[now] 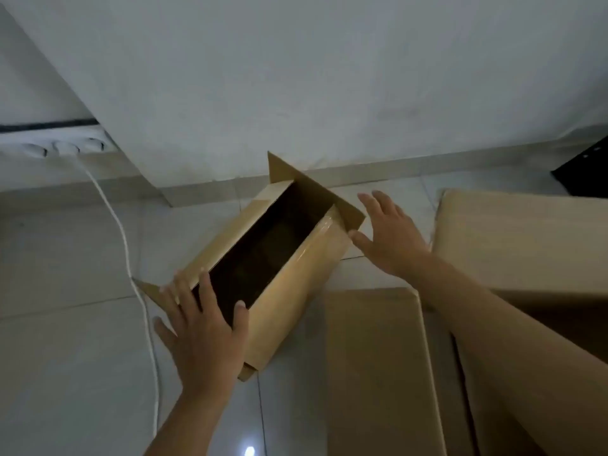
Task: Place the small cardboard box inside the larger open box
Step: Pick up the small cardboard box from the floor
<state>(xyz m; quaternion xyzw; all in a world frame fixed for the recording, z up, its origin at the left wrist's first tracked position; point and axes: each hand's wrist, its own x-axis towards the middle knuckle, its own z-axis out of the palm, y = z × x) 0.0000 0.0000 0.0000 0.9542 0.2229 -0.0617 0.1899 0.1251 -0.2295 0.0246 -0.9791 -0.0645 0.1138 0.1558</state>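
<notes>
The small cardboard box is long and narrow and lies on the tiled floor with its top open, its inside dark. A flap stands up at its far end. My left hand grips the near end, thumb on the right rim and fingers spread over the near flap. With fingers apart, my right hand is at the far right flap, its thumb touching the flap's corner. To the right stands the larger open box, of which mostly the spread flaps show; my right forearm crosses over it.
A white wall with a skirting board runs just behind the small box. A white cable trails down the floor on the left from a socket strip. A dark object sits at the far right edge.
</notes>
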